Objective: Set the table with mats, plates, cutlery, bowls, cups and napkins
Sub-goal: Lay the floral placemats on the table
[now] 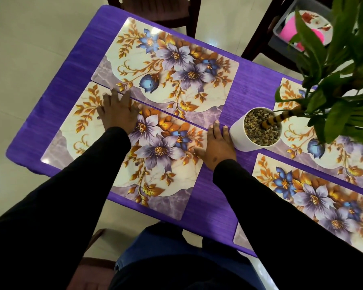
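Head view, left to right. Left hand (117, 114) lies flat, fingers spread, pressing the far-left part of the near floral placemat (155, 164). That mat sits directly under both arms on the purple table (214, 195), its long axis running left-to-right with a slight tilt, and its far edge just beside the far floral placemat (168, 59). Right hand (218, 145) is flat too, fingers straight, on the mat's right edge, touching the cloth and just beside the white plant pot (258, 130). Mats look placed; likely next is squaring this one. Plates wait in a grey bin (281, 26) far right, so the right hand is nearer.
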Motion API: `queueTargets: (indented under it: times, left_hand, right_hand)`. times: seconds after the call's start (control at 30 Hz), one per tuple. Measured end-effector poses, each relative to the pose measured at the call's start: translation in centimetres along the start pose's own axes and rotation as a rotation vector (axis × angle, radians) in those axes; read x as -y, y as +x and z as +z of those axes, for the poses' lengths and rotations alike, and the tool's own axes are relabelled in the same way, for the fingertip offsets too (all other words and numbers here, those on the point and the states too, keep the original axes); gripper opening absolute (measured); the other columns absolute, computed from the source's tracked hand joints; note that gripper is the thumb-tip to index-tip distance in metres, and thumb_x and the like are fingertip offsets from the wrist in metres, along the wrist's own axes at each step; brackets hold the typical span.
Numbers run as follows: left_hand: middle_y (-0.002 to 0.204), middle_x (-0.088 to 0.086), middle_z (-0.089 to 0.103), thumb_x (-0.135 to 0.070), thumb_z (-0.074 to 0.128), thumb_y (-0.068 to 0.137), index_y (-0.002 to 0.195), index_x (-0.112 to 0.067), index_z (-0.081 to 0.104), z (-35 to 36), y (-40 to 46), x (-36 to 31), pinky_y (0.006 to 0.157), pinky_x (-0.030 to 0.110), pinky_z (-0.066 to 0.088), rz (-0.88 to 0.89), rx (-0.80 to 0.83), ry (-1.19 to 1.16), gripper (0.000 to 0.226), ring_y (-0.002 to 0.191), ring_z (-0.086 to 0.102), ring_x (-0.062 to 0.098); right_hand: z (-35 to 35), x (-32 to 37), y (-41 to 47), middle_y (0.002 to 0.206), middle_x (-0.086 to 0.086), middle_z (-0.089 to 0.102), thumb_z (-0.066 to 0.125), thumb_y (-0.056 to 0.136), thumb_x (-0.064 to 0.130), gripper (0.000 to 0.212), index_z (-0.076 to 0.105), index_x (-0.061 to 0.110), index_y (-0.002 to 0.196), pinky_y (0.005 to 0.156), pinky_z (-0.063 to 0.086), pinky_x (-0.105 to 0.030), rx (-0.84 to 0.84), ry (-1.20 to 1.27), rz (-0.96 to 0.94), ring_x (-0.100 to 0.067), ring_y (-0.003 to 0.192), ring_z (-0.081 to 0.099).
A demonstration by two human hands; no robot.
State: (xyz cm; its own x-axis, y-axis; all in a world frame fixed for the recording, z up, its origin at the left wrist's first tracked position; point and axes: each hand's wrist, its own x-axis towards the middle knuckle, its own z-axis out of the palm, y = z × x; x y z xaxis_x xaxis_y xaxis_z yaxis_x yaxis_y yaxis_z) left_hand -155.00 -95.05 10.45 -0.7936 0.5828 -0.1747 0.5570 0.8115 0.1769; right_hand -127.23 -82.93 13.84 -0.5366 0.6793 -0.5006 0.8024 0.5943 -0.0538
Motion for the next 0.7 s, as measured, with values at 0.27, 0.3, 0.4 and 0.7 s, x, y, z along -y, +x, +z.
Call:
queueTargets:
  times: [0.27,0.3,0.4,0.7]
  left_hand:
    - [0.166,0.016,0.022,-0.057,0.047,0.099,0.156,-0.029,0.033,0.9,-7.2,-4.8,0.117,0.061,0.02,0.249,0.009,-0.133,0.065,0.153,0.016,0.038]
    - [0.166,0.015,0.021,-0.058,0.046,0.098,0.156,-0.029,0.034,1.2,-8.5,-5.4,0.118,0.062,0.02,0.287,0.014,-0.173,0.065,0.154,0.016,0.037]
    - [0.166,0.013,0.022,-0.062,0.037,0.094,0.156,-0.027,0.036,2.0,-12.6,-7.2,0.12,0.059,0.021,0.35,0.041,-0.237,0.072,0.153,0.017,0.037]
    - [0.152,0.022,0.045,-0.059,0.047,0.094,0.145,-0.025,0.052,4.7,-23.8,-14.2,0.108,0.059,0.041,0.607,0.1,-0.374,0.061,0.137,0.046,0.044]
  right_hand:
    - [-0.1,0.4,-2.3,0.166,-0.011,0.001,0.039,0.096,0.062,0.083,0.014,0.011,0.157,0.123,0.007,-0.045,-0.13,0.187,-0.042,-0.035,0.152,-0.004]
    - [-0.2,0.4,-3.0,0.166,-0.012,0.004,0.042,0.096,0.059,0.079,0.019,0.011,0.155,0.123,0.009,-0.045,-0.157,0.236,-0.077,-0.035,0.152,-0.003]
    - [-0.2,-0.4,-5.2,0.164,-0.009,0.016,0.052,0.096,0.05,0.069,0.033,0.013,0.151,0.123,0.014,-0.043,-0.204,0.36,-0.201,-0.031,0.153,0.004]
    - [1.4,-9.9,-13.3,0.141,-0.005,0.055,0.053,0.095,0.052,0.054,0.058,0.015,0.135,0.113,0.036,-0.04,-0.255,0.439,-0.071,-0.023,0.134,0.043]
